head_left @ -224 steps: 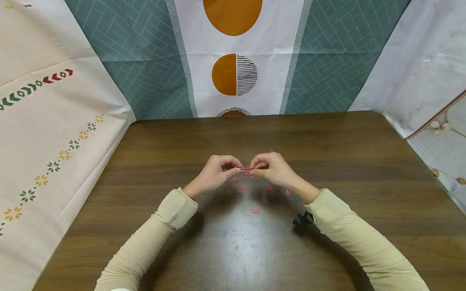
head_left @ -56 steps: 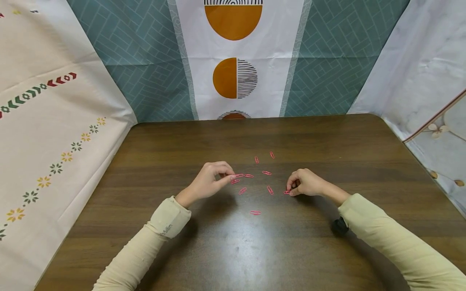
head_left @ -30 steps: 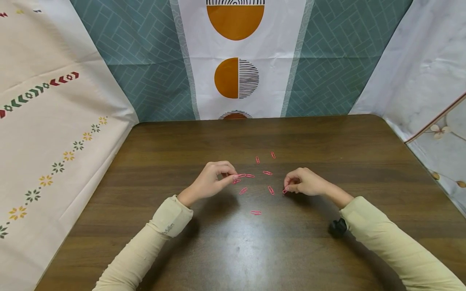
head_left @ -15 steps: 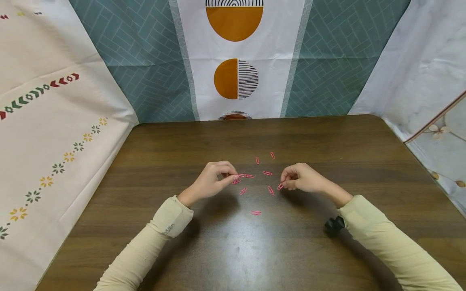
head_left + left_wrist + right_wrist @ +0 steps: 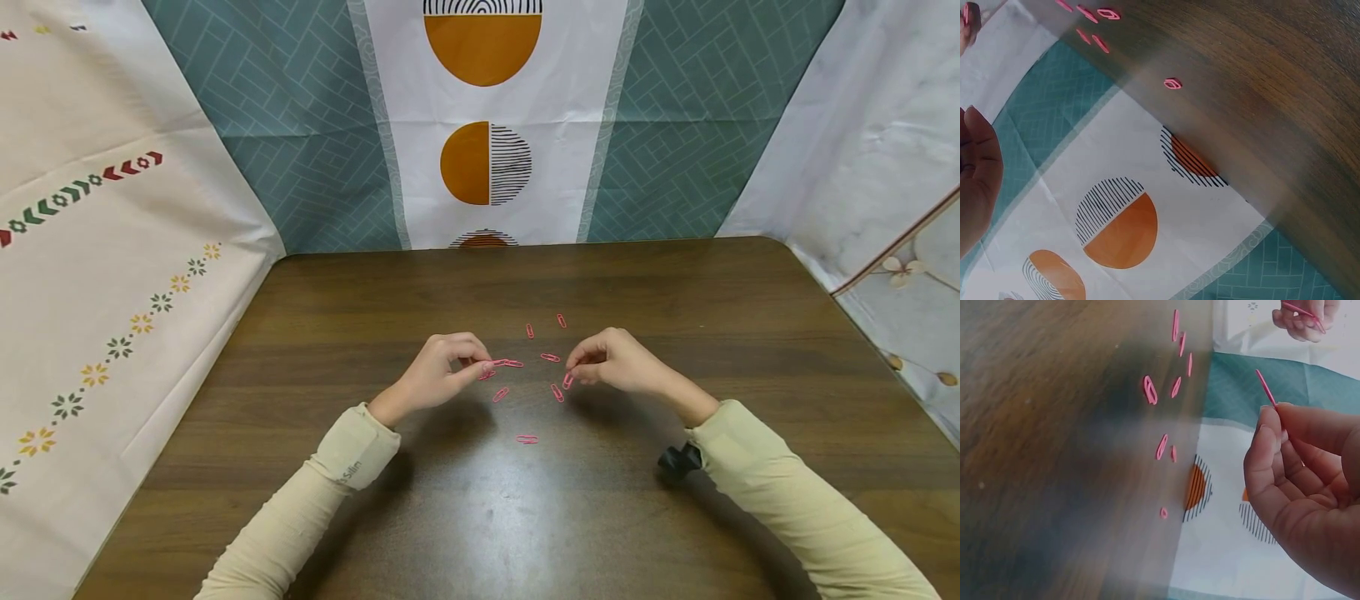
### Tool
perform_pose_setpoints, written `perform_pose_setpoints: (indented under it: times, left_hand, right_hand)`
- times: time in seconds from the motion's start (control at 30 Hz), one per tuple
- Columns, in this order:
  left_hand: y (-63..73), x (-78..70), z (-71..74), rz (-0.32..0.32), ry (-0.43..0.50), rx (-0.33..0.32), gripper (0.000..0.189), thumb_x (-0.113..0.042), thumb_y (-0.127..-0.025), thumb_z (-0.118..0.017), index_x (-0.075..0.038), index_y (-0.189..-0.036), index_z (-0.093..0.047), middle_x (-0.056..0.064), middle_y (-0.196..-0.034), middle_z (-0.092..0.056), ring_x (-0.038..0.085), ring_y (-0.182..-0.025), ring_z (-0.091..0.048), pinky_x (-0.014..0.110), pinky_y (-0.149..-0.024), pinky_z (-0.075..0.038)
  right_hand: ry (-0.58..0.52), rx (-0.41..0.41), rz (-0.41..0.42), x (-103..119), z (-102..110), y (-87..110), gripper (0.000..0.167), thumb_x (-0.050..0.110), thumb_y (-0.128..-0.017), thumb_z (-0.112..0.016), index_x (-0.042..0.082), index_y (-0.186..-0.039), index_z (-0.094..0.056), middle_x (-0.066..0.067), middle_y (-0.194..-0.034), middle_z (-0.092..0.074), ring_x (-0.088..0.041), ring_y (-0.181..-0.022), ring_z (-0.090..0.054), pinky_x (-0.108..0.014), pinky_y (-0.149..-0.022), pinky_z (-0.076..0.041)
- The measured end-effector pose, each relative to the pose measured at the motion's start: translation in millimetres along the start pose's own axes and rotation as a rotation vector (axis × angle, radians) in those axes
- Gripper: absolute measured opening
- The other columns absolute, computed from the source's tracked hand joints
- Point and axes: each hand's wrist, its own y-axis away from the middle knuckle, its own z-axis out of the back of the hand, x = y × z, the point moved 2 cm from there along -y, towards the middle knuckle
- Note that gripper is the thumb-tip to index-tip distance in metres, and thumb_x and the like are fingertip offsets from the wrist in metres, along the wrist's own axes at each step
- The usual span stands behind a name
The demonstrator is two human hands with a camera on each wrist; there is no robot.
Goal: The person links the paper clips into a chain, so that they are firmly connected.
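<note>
In the head view, my left hand (image 5: 442, 371) pinches a pink paper clip, and a second pink paper clip (image 5: 513, 363) trails off its end to the right; they look linked. My right hand (image 5: 621, 360) holds one pink paper clip (image 5: 567, 381) by its end between thumb and fingertip, just above the tabletop. Seen from the right wrist, that clip (image 5: 1265, 387) sticks out beyond the fingertips. Across from it the left hand (image 5: 1307, 319) appears with its clips. Only part of the left hand (image 5: 979, 181) shows in the left wrist view, its fingertips cut off.
Several loose pink paper clips lie on the brown wooden table (image 5: 420, 517): one (image 5: 550, 357) between the hands, one (image 5: 557, 392) near the right fingertips, one (image 5: 501, 394) below the left hand, one (image 5: 527, 439) nearer the person. A patterned cloth (image 5: 300, 167) hangs behind the table.
My right hand has picked up a paper clip from the right and carried it leftward, closer to the left hand. The left hand has stayed nearly still over the last second.
</note>
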Motion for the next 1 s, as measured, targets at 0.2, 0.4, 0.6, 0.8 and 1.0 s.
perform_pose_setpoints:
  times: [0.2,0.4,0.6,0.8,1.0]
  left_hand:
    - [0.3,4.8,-3.0,0.011,0.007,0.003,0.005,0.001,-0.08,-0.066,-0.001,-0.076,-0.067,0.001,-0.076,-0.062,0.009,-0.066,-0.054,0.023,-0.059,-0.046]
    - [-1.7,2.2,-5.2,0.046,-0.004,0.01,0.006,0.004,-0.079,-0.066,-0.001,-0.074,-0.067,0.005,-0.075,-0.063,0.013,-0.065,-0.054,0.025,-0.058,-0.046]
    - [-3.4,3.0,-7.1,0.02,-0.012,0.014,0.007,0.007,-0.077,-0.066,0.002,-0.074,-0.066,0.01,-0.074,-0.063,0.019,-0.063,-0.054,0.023,-0.058,-0.045]
    - [-4.8,0.2,-7.1,0.022,-0.022,0.02,0.006,0.0,-0.08,-0.067,-0.004,-0.075,-0.068,0.002,-0.077,-0.063,0.012,-0.066,-0.054,0.022,-0.059,-0.045]
    - [-5.9,1.2,-7.3,-0.014,-0.014,0.015,0.006,-0.002,-0.081,-0.066,-0.005,-0.076,-0.068,0.0,-0.077,-0.062,0.009,-0.066,-0.053,0.024,-0.057,-0.046]
  right_hand:
    - [-0.002,-0.044,-0.007,6.0,-1.5,-2.1,0.008,0.0,-0.08,-0.066,-0.003,-0.087,-0.068,-0.013,-0.075,-0.066,-0.021,-0.064,-0.06,-0.038,-0.06,-0.051]
    - [0.007,-0.054,-0.011,11.4,-4.1,-4.0,0.004,-0.001,-0.081,-0.065,0.003,-0.081,-0.066,-0.005,-0.066,-0.06,-0.015,-0.061,-0.053,-0.028,-0.056,-0.046]
    - [-0.028,-0.065,-0.018,17.0,-5.3,-7.4,0.002,0.002,-0.081,-0.065,0.001,-0.082,-0.067,-0.004,-0.065,-0.056,-0.013,-0.06,-0.049,-0.025,-0.054,-0.04]
    - [-0.132,-0.063,-0.047,22.7,-8.3,-11.5,0.006,0.001,-0.08,-0.066,-0.004,-0.084,-0.066,-0.006,-0.069,-0.061,-0.014,-0.06,-0.053,-0.03,-0.058,-0.048]
    - [-0.206,-0.05,-0.043,30.3,-12.2,-16.1,0.006,-0.003,-0.08,-0.063,-0.007,-0.084,-0.064,-0.006,-0.069,-0.062,-0.017,-0.061,-0.055,-0.032,-0.059,-0.05]
